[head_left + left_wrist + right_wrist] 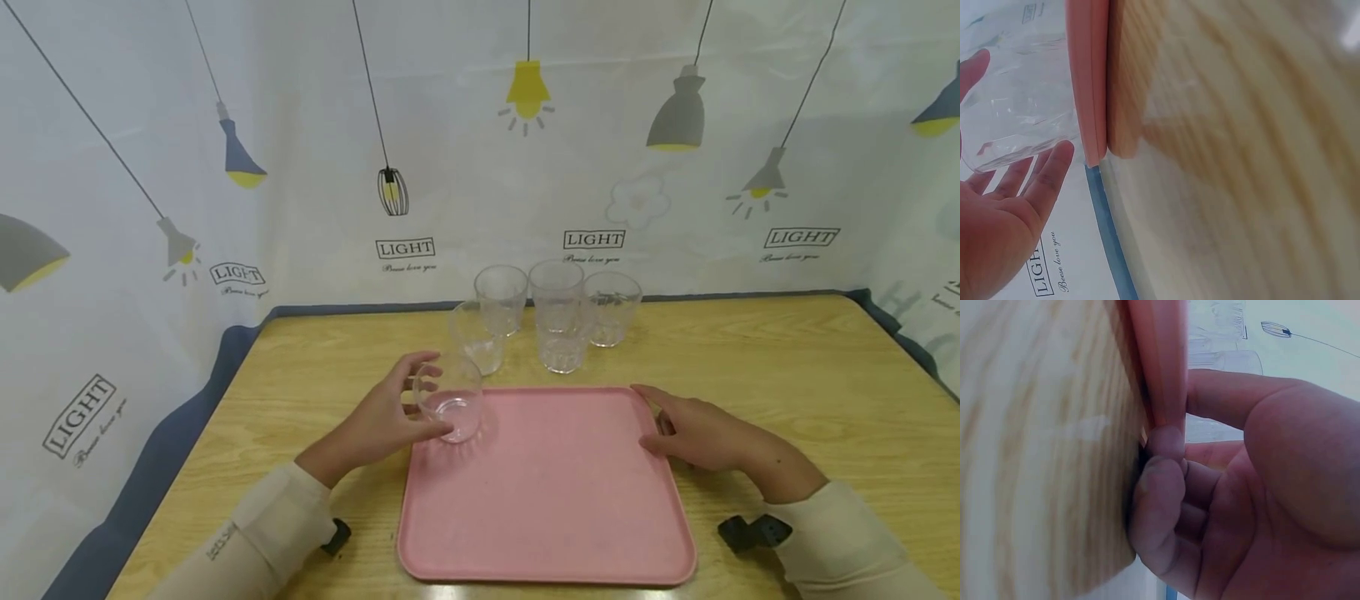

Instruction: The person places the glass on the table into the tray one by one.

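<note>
A clear plastic cup (459,385) stands upright at the back left corner of the pink tray (551,500). My left hand (386,417) holds this cup from the left, thumb at the near side and fingers around the far side. Seen from the left wrist, the cup (1019,100) sits between the thumb and the spread fingers, close by the tray's rim (1088,81). At the tray's right edge, near the back corner, my right hand (701,429) grips the rim. The right wrist view has the thumb over the tray (1163,356) and fingers (1157,500) curled at its underside.
Behind the tray, several more clear cups (502,292) stand upright in a close group. The wooden table (322,350) ends at a curtain (465,183) printed with lamps, at the back and sides.
</note>
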The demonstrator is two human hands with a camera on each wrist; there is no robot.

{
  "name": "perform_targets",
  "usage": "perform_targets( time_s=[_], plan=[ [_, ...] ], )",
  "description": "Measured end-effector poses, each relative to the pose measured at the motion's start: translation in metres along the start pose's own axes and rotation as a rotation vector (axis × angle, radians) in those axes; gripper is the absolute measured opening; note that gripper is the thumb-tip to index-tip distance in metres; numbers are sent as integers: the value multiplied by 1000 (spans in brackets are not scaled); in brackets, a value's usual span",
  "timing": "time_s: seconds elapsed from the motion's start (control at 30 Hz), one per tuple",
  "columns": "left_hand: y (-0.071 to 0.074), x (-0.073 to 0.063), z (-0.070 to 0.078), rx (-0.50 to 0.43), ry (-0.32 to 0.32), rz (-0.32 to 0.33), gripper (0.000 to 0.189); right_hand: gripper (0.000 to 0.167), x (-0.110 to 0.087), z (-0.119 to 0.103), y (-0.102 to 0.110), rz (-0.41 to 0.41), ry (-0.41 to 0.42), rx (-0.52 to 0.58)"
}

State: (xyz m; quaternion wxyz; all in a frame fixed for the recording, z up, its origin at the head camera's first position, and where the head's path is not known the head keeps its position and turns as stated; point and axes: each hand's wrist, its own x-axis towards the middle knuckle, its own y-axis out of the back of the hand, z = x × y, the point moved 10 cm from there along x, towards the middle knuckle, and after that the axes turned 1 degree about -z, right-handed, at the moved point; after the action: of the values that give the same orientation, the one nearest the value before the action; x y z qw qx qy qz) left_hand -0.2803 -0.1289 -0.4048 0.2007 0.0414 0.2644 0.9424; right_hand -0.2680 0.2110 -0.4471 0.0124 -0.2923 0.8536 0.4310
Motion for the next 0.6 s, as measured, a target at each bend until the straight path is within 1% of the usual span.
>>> perform_targets(
  time_s=[0.43, 0.53, 0.6],
  plan=[
    [-1, 1, -3, 14, -3, -23, 96, 77, 0, 1, 0, 0, 5, 7],
    [1, 1, -3, 25, 4, -18, 91, 77, -1, 1, 1, 5, 7, 9],
    [4, 2, -2, 38, 10, -8, 84, 77, 0, 1, 1, 7, 5, 10]
  ],
)
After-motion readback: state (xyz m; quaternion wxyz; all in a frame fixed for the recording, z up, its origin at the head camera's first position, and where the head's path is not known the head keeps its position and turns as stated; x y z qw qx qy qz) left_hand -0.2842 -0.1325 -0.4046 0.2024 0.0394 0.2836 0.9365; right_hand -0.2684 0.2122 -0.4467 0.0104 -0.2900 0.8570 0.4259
